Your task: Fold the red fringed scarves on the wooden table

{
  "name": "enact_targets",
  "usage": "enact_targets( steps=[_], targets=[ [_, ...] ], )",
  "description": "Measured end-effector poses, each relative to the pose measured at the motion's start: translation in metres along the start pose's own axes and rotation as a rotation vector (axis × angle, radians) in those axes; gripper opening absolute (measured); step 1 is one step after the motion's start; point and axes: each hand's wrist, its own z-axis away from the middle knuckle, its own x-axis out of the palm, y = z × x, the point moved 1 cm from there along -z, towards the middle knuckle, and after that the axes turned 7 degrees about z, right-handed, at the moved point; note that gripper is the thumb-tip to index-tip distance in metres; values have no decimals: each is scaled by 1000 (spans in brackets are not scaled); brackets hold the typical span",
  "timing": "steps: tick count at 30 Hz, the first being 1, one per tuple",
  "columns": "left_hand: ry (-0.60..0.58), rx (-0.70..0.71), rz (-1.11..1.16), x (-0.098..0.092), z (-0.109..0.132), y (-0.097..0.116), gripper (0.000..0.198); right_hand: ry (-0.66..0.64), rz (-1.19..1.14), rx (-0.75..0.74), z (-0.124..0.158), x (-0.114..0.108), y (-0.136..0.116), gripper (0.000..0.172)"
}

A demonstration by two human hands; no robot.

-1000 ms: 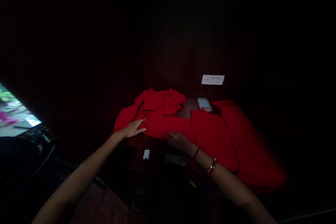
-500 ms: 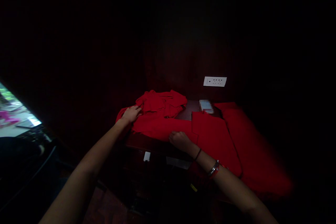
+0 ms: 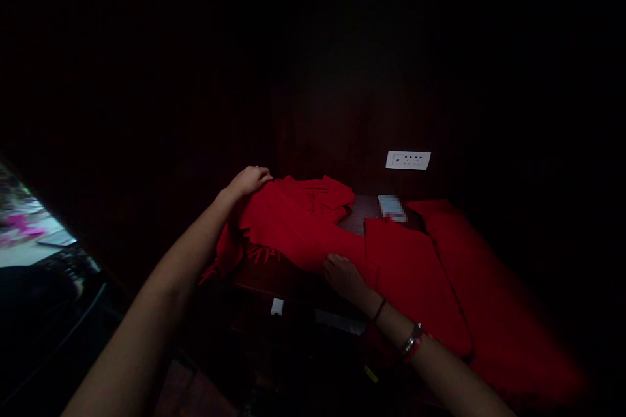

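A red fringed cloth (image 3: 293,225) lies crumpled on a dark wooden table (image 3: 274,278) in a very dim room. My left hand (image 3: 250,180) grips the cloth's far left corner and holds it lifted toward the back wall, fingers curled over the fabric. My right hand (image 3: 343,274) presses down on the cloth's near edge, fingers bent on the fabric. More red cloth (image 3: 415,267), laid flat, spreads to the right and over the table's right end.
A white wall socket plate (image 3: 407,160) sits on the dark back wall. A small pale object (image 3: 391,206) lies on the table below it. A white tag (image 3: 276,306) hangs under the front edge. A bright screen (image 3: 29,234) glows at the far left.
My left hand has gone from lying flat on the cloth's near left part to gripping its far left corner and lifting it back. My right hand has stayed on the near edge.
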Motion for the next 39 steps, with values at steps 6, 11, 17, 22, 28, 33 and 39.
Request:
enact_targets(
  steps=[6,11,17,22,28,33,39],
  targets=[
    [-55,170,-142,44,-23,25,19,2,-59,20,2,1,1,10],
    [-21,209,-127,93,31,57,25,5,-90,25,1,5,3,11],
    [-228,483,131,106,119,94,28,28,-252,-15,2,-5,5,14],
    [-271,393,185,115,142,91,29,43,-324,-39,4,-7,13,14],
    [-300,385,211,119,132,87,32,-4,-212,-40,-1,-1,16,17],
    [-298,391,283,109,121,85,34,70,-98,114,-4,-3,20,16],
    [-326,385,142,109,125,89,28,-95,5,191,-7,3,21,19]
  ],
)
